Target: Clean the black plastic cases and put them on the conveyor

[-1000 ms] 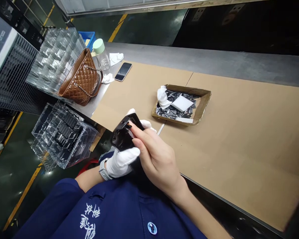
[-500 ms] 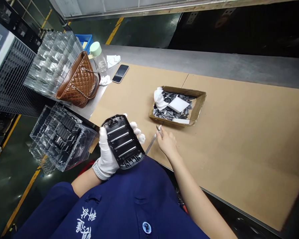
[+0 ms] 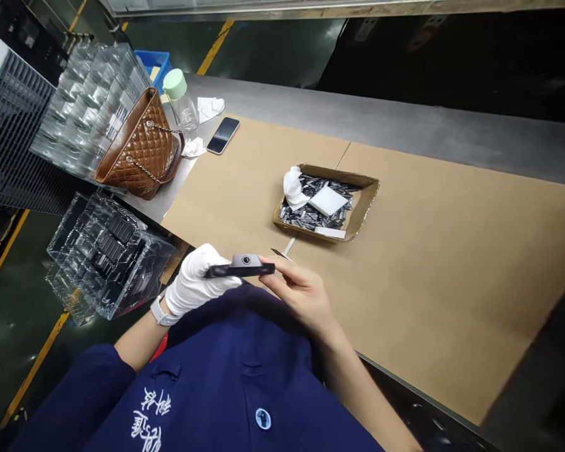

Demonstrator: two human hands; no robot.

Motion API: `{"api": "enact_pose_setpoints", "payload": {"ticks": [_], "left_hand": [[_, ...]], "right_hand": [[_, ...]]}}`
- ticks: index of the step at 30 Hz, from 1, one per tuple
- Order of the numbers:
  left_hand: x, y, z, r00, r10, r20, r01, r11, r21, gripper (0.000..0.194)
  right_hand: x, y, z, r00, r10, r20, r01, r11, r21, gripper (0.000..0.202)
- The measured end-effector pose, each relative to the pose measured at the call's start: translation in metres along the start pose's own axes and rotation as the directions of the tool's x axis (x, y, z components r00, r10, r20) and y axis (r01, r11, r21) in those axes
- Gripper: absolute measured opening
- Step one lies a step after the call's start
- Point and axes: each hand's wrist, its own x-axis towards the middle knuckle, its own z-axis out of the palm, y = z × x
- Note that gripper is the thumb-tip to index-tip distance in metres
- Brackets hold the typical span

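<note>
My left hand, in a white glove, is closed around one end of a black plastic cover. The cover is turned edge-on, with a raised grey block and a small round hole facing me. At its other end, the bare thumb and fingers of my right hand pinch the rim. A thin, dark, pointed blade sticks out beyond my right fingers; its handle is hidden. Past my hands, a shallow cardboard box holds many small black pieces, a white foam block and a crumpled white tissue.
On the left are a brown quilted handbag, a bottle with a green lid, a phone and stacked clear trays. More plastic-wrapped trays with black parts stand lower left. Brown board covers the table.
The cover has gone from showing its ribbed inside to edge-on. My right hand has moved left from near the box and now grips the cover's right end. The view has shifted slightly.
</note>
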Motion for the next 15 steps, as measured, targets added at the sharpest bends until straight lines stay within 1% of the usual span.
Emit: {"api": "enact_pose_setpoints", "payload": {"ticks": [1, 2, 3, 4, 5, 6, 7, 9, 11, 13, 15], "left_hand": [[0.003, -0.001, 0.002, 0.997, -0.065, -0.039, 0.061, 0.993, -0.1, 0.03], [0.007, -0.003, 0.005, 0.987, -0.142, -0.071, 0.126, 0.971, -0.203, 0.034], [0.011, -0.005, 0.007, 0.971, -0.22, -0.095, 0.184, 0.938, -0.293, 0.038], [0.016, -0.006, 0.008, 0.952, -0.285, -0.108, 0.232, 0.907, -0.351, 0.04], [0.022, -0.006, 0.007, 0.938, -0.327, -0.115, 0.264, 0.889, -0.373, 0.039], [0.026, -0.005, 0.005, 0.93, -0.349, -0.117, 0.285, 0.884, -0.369, 0.037], [0.03, -0.003, 0.002, 0.925, -0.362, -0.117, 0.3, 0.884, -0.359, 0.033], [0.035, 0.002, -0.006, 0.91, -0.4, -0.113, 0.334, 0.865, -0.374, 0.024], [0.035, 0.007, -0.012, 0.896, -0.433, -0.101, 0.361, 0.84, -0.405, 0.019], [0.033, 0.009, -0.015, 0.89, -0.445, -0.095, 0.368, 0.827, -0.425, 0.018], [0.032, 0.008, -0.013, 0.89, -0.445, -0.097, 0.362, 0.822, -0.439, 0.021]], "right_hand": [[0.002, -0.005, 0.002, 0.998, -0.048, 0.031, 0.048, 0.999, 0.0, 0.027], [0.005, -0.012, 0.006, 0.99, -0.105, 0.099, 0.105, 0.994, 0.009, 0.027], [0.008, -0.02, 0.011, 0.967, -0.17, 0.19, 0.168, 0.985, 0.029, 0.028], [0.01, -0.029, 0.017, 0.928, -0.234, 0.288, 0.228, 0.972, 0.057, 0.03], [0.013, -0.038, 0.024, 0.883, -0.288, 0.37, 0.277, 0.957, 0.083, 0.033], [0.015, -0.046, 0.03, 0.846, -0.324, 0.422, 0.314, 0.945, 0.095, 0.035], [0.017, -0.052, 0.035, 0.829, -0.347, 0.439, 0.343, 0.935, 0.092, 0.035], [0.02, -0.058, 0.043, 0.824, -0.365, 0.434, 0.377, 0.924, 0.06, 0.03], [0.021, -0.059, 0.045, 0.816, -0.382, 0.433, 0.408, 0.912, 0.037, 0.027], [0.02, -0.058, 0.045, 0.805, -0.396, 0.442, 0.43, 0.902, 0.026, 0.025], [0.018, -0.057, 0.045, 0.798, -0.402, 0.45, 0.437, 0.899, 0.028, 0.023]]}}
